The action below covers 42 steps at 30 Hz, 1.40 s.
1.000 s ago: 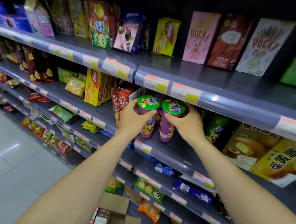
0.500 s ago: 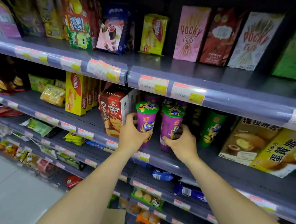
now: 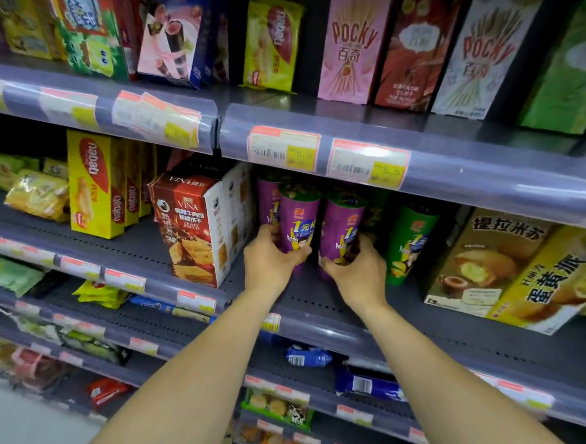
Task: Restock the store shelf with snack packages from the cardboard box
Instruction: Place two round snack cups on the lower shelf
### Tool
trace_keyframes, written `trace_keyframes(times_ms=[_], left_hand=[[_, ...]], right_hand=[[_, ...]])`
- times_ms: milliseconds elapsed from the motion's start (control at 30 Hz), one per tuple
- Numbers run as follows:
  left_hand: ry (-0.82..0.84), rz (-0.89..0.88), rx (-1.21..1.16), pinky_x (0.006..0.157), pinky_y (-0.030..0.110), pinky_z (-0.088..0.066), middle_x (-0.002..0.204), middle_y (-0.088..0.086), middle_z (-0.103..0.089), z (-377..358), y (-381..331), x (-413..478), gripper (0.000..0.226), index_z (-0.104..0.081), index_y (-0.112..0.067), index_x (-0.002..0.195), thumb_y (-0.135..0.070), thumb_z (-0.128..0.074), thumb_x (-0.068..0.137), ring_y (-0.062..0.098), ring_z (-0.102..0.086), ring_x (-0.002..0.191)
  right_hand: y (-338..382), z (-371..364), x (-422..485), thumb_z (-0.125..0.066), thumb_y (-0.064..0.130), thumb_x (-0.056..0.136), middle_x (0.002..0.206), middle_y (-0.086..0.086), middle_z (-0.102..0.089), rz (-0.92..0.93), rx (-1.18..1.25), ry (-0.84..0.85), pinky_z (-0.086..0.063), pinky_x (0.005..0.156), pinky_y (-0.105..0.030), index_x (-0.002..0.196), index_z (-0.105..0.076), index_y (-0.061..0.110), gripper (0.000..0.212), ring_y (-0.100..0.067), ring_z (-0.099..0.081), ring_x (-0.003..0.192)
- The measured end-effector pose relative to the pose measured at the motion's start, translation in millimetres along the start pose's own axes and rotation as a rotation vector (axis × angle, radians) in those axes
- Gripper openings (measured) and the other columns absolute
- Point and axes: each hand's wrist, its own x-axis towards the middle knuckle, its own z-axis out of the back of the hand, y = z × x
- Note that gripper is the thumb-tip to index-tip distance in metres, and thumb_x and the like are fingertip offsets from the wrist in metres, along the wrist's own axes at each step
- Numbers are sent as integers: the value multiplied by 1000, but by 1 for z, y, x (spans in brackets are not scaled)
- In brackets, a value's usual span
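- Two purple cups are in our hands, one each: our left hand curls round the lower part of the left cup and our right hand round the foot of the right cup, with the fingers clamped on both
- Both cups are upright, side by side and nearly touching, well in on the middle shelf, with their tops tucked under the rail of the shelf above; our hands hide the bases, so we cannot tell whether they rest on the shelf yet
- We judge the low grip lets the tall cups clear the rail and slide back without tipping
- They sit in the gap between the VINA box and the green cup, in front of a third purple cup, so like sits with like and the labels face out
- The cups are slim tapered cylinders, wider at the top, in a glossy printed wrap; they look stiff and light, and easy to topple if let go off balance
- The shelf is grey perforated metal, flat and hard, so a cup should slide on it; the rail is a curved clear strip over paper price tags
- Next we would square them up, then loosen our fingers
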Motion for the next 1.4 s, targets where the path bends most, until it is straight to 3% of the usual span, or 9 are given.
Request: trace_keyframes(times_ms=[100,267,533,733,900,1033,1200,1300,1400], left_hand=[[16,-8,-3,75,28,-56,96,-2,-72,-9,10,4,59,-64,-15,110,-34,-92,61,10,-68,83],[48,-40,39,77,26,-55,97,-1,-74,-16,13,13,52,-68,-15,110,-32,-90,66,13,-69,85],[77,-49,124,77,29,-57,100,1,-76,-15,5,10,51,-70,-12,107,-34,-89,66,15,-70,86],[45,-10,156,75,34,-57,96,2,-75,-13,-7,8,50,-69,-11,103,-37,-89,65,19,-69,85],[30,-4,189,72,36,-58,88,4,-75,-21,-4,13,44,-70,-13,100,-38,-85,66,21,-70,82],[31,1,179,77,35,-58,96,2,-76,-22,1,12,49,-70,-13,104,-39,-86,65,17,-71,88],[5,27,184,77,29,-54,92,1,-71,2,-9,-7,52,-67,-11,107,-38,-88,67,18,-68,87],[2,69,149,81,30,-55,90,-3,-69,34,-18,-38,42,-68,-14,106,-38,-82,75,15,-66,86],[-11,101,154,80,25,-54,90,-5,-70,79,-19,-77,26,-68,-17,98,-38,-74,85,10,-67,84]], right_hand=[[-1,-2,3,-90,33,68,106,4,-71,-12,50,-10,-53,78,-24,121,-56,17,64,-10,-68,90],[-7,-8,10,-88,34,68,99,6,-70,-19,59,-25,-59,78,-34,115,-54,23,60,-11,-69,85],[-12,-4,4,-84,46,71,108,5,-70,-8,30,32,-58,81,-33,117,-54,26,58,-12,-68,94],[-10,2,-5,-85,32,72,108,1,-69,1,-23,70,-56,83,-35,118,-58,21,54,-17,-66,95],[-16,-3,13,-78,26,81,106,-7,-69,32,-131,70,-56,79,-37,113,-61,13,38,-26,-67,94],[-22,-5,11,-78,32,79,102,-3,-68,21,-107,67,-57,77,-37,111,-61,16,40,-21,-66,91],[-14,12,-10,-83,34,76,116,-11,-68,-42,-49,33,-55,87,-39,128,-59,7,63,-26,-66,101],[10,30,-41,-80,32,80,113,-5,-69,-81,34,58,-52,83,-29,125,-61,11,53,-16,-65,96],[44,30,-82,-79,30,80,103,1,-70,-48,110,97,-55,87,-34,113,-64,16,38,-14,-66,93]])
